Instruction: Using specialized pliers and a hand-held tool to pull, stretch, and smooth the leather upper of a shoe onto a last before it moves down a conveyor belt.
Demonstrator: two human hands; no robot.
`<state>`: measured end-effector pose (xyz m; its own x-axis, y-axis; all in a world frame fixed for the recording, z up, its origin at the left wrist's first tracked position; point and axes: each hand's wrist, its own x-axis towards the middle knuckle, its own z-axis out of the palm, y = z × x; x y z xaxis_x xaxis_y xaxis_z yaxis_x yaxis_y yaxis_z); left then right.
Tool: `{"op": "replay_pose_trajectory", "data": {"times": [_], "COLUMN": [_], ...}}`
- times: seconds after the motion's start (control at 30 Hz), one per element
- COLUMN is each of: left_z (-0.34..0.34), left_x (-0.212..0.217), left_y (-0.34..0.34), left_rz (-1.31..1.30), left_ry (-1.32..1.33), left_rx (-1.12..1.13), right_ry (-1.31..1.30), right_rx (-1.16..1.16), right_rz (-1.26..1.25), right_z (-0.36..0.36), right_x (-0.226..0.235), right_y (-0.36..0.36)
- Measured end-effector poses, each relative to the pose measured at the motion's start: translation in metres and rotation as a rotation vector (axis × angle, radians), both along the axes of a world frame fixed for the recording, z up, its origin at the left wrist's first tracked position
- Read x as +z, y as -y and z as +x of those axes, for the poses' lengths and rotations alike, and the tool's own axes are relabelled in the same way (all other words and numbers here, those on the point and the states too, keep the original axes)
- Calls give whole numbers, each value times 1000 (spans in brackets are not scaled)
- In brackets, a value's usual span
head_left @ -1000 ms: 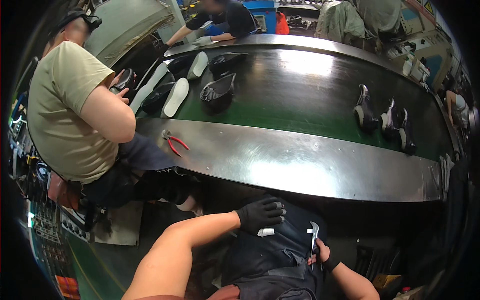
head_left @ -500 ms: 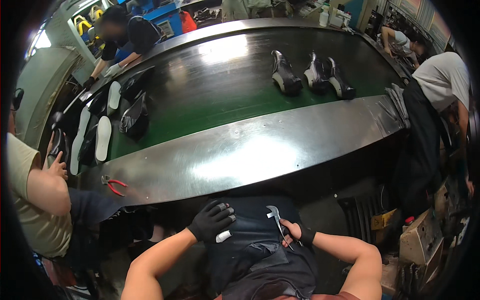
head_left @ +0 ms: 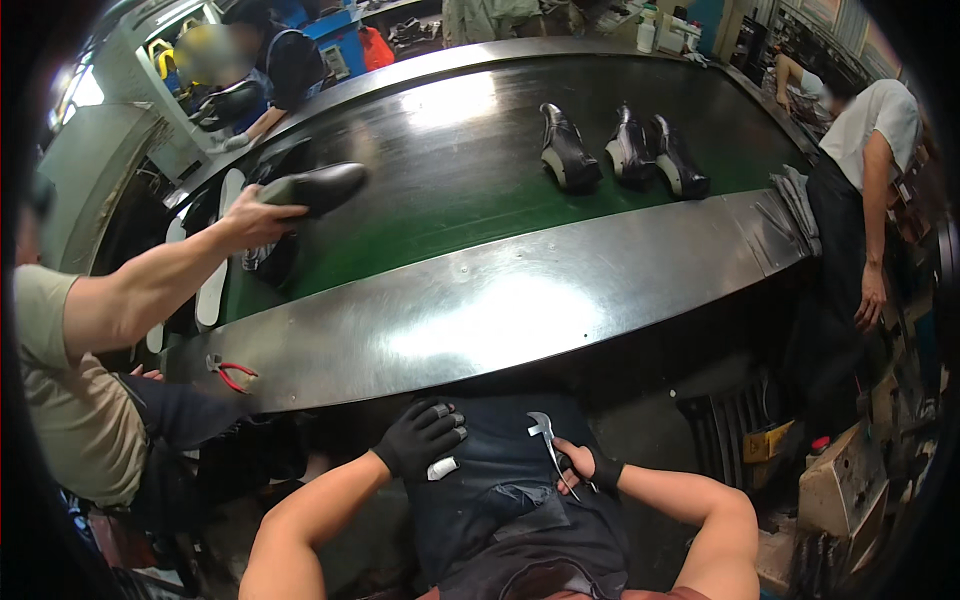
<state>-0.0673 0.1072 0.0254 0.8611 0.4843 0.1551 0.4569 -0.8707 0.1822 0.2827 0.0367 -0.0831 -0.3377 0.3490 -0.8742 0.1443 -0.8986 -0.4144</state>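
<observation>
My left hand (head_left: 424, 441), in a black glove with tape on the fingertips and a white wrap on the thumb, rests palm down on my dark-clothed lap (head_left: 480, 430). Its fingers are stretched out and it holds nothing. In my right hand (head_left: 580, 464), which has a black half-glove, is a pair of metal lasting pliers (head_left: 547, 440). Their hooked head points up and away from me, above my thigh. My fingers are closed around the handles and partly hidden.
A steel ledge (head_left: 400, 335) borders the green conveyor belt (head_left: 420, 220). Red-handled pincers (head_left: 232, 374) lie on its left end. Three black shoes (head_left: 570, 150) stand at the far right. At left, a co-worker's hand (head_left: 255, 220) holds a black shoe (head_left: 325, 188) near white soles (head_left: 212, 290).
The co-worker at left has reached out over the belt with a black shoe. The person at far left has lifted a dark object. My hands have hardly moved.
</observation>
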Motion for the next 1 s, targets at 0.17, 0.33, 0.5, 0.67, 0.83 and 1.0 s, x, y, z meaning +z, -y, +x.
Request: {"op": "replay_pose_trajectory", "data": {"times": [0.17, 0.33, 0.5, 0.67, 0.83, 1.0], "left_z": [2, 4, 1, 5, 25, 57], "left_x": [2, 8, 2, 6, 5, 17], "left_y": [3, 12, 20, 24, 7, -37], "left_rz": [-21, -35, -33, -45, -153, -368], "left_ry": [-9, -41, -57, -67, -3, 323], "left_rx": [0, 29, 66, 114, 126, 200], "right_ry": [-17, -41, -115, -125, -162, -170], "right_rx": [-29, -47, -34, -19, -34, -85], "right_rz": [6, -7, -25, -72, -150, -186], "right_z": [2, 5, 6, 7, 13, 13], "right_x": [0, -10, -16, -26, -36, -41], "right_y": [3, 8, 7, 6, 1, -14]}}
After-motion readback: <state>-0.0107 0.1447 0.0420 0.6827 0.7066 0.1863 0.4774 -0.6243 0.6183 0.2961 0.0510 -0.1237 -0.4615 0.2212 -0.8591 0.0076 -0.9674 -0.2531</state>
